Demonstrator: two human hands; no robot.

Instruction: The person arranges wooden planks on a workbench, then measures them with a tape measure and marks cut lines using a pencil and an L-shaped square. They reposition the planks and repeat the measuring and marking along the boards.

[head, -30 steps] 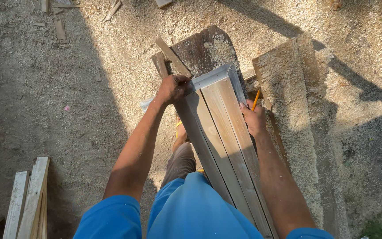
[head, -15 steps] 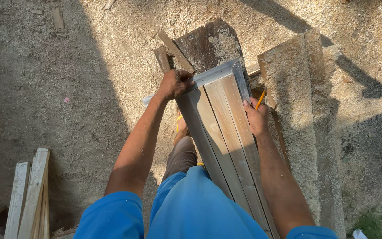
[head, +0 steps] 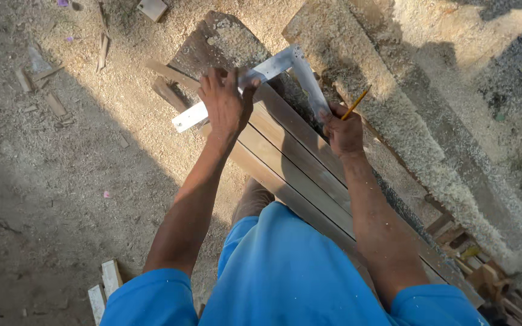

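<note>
Two hands are seen at a stack of planks (head: 297,169) laid side by side. A metal square (head: 273,65) is lain across the far end of the planks, one arm running over the top, the other dropping along the planks' right edge. The left hand (head: 225,104) is pressed flat on the square's long arm, fingers spread wide. The right hand (head: 342,130) is closed around a yellow pencil (head: 356,102) just beside the square's short arm, at the planks' right edge. A sawdust-covered beam (head: 406,133) is seen right of the planks. Small offcuts (head: 105,288) are left on the ground, well left of the planks.
</note>
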